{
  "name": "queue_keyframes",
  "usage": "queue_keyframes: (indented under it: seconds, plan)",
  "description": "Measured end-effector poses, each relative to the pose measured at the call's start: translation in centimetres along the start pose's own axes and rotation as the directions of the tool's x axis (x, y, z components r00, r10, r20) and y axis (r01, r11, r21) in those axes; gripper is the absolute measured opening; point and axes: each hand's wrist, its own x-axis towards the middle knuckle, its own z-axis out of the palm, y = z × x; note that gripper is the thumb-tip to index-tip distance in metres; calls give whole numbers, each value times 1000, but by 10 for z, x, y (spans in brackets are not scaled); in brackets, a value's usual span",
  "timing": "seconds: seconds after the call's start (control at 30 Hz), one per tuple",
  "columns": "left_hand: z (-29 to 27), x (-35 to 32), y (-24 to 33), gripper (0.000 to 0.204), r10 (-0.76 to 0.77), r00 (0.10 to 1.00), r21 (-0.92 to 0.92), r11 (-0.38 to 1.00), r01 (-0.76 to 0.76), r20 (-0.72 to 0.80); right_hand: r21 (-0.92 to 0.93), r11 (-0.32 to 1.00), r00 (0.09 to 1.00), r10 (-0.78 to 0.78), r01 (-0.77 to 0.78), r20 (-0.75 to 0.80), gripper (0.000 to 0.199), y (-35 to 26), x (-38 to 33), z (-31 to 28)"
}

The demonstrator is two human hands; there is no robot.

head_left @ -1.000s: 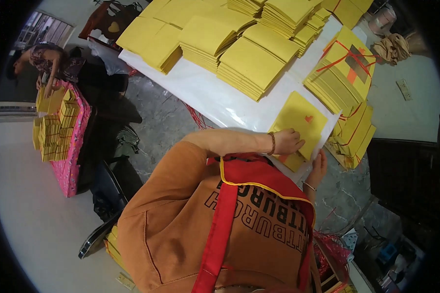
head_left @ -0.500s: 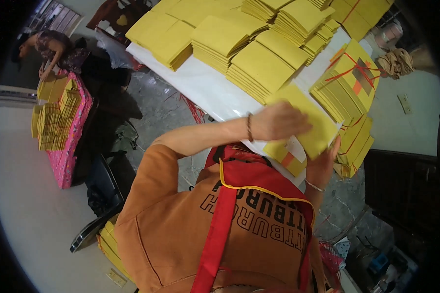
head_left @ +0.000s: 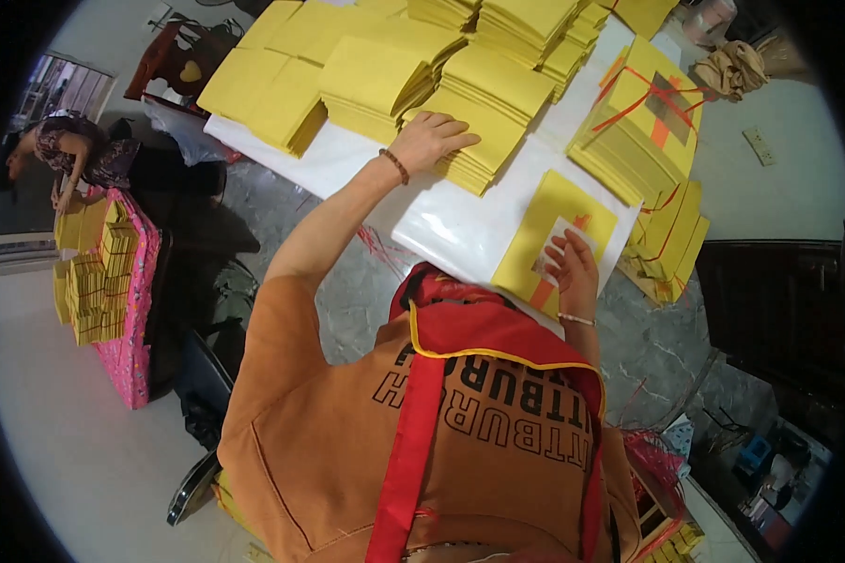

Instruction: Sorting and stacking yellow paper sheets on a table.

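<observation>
My left hand [head_left: 432, 141] reaches out to the near left corner of a stack of yellow paper sheets [head_left: 499, 89]. Its fingers stretch over the top of the stack and the hand looks empty. My right hand [head_left: 575, 263] hovers over or rests lightly on a yellow sheet [head_left: 526, 220] with an orange strip and a pale patch. Its fingers are apart and slightly curled; whether they touch the sheet is hard to tell. That sheet lies at the near edge of the white-covered table [head_left: 441, 220].
More yellow stacks [head_left: 366, 80] fill the far side. Bundles tied with red string [head_left: 643, 122] stand to the right, with crumpled brown paper [head_left: 730, 68] beyond. At far left a person [head_left: 70, 155] works at a pink-covered table [head_left: 127, 366]. A black chair [head_left: 207, 375] stands lower left.
My left hand has moved left and away, from above the sheet to the stack. My right hand has left the sheet's edge for its patch. The patterned side now shows where plain yellow was.
</observation>
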Motion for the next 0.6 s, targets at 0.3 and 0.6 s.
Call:
queue_keyframes:
  seconds: [0.3,0.6]
  plan:
    - [-4,-8,16,36,-72,981,-77,993,87,182,-109,957,959,255,-269,-126,74,25,110,88]
    - [35,-63,46,32,-876,-107,-851,-481,211,469,-246,965,984,51,-92,-170,65,40,145,125]
